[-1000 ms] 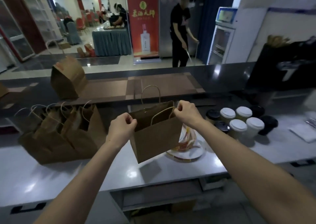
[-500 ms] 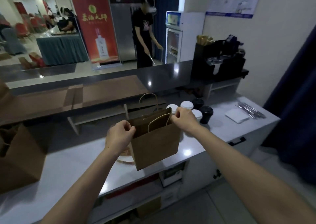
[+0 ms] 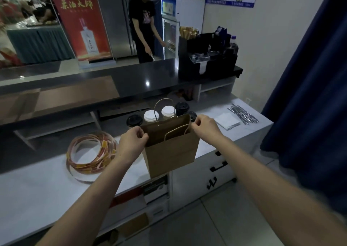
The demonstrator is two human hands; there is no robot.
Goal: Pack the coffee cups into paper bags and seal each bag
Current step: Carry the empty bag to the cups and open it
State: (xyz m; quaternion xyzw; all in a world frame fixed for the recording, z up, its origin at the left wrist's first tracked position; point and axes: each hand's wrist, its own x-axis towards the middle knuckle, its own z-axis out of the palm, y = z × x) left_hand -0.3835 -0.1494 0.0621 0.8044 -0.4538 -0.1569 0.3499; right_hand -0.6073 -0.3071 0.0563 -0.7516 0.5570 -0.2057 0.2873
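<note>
We are pinching the light, crushable paper bag (image 3: pixel 170 151) by its rim corners, left hand (image 3: pixel 134 142) and right hand (image 3: pixel 204 127); it likely needs gentle tension.

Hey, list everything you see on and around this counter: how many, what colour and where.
paper bag: one, brown, held open over the front edge of the white counter
white-lidded cups: two, on the counter behind the bag
black-lidded cups: at least three, beside the white-lidded ones, one partly hidden by the bag
sticker roll: one loose coil, red and orange, on the counter left of the bag
napkin: one, white, on the counter right of the bag
wrapped sticks: a bundle, silvery, beside the napkin
organiser: one, black, on the dark upper counter
banner: one, red, far left
left hand: pinches the bag's left rim
right hand: pinches the bag's right rim
</note>
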